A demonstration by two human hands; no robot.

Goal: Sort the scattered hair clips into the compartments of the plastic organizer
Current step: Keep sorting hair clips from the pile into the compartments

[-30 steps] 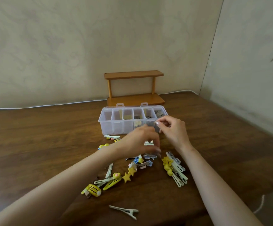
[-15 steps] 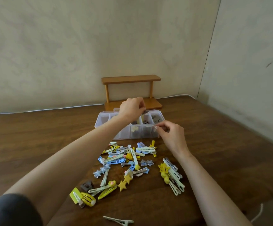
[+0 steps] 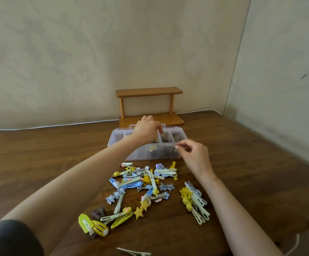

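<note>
A clear plastic organizer (image 3: 165, 154) with two rows of compartments sits on the dark wooden table (image 3: 260, 172), and everything happens around it. The left hand (image 3: 147, 129) reaches over its back row with fingers curled downward. It seems to pinch a small pale hair clip (image 3: 158, 139) just above a middle compartment, probably to drop it among its like. The right hand (image 3: 192, 154) rests at the organizer's front right corner, thumb and forefinger pressed together at the rim. Whether they hold the rim to steady the box or a tiny clip, I cannot tell. Just in front of the organizer lies the heap of scattered hair clips (image 3: 146, 182), blue, yellow and pale green. A bundle of long pale green clips (image 3: 196, 204) is set apart in front and to the right, likely already grouped. A small two-tier wooden shelf (image 3: 150, 108) stands directly behind. Most of the sorting looks undone.
</note>
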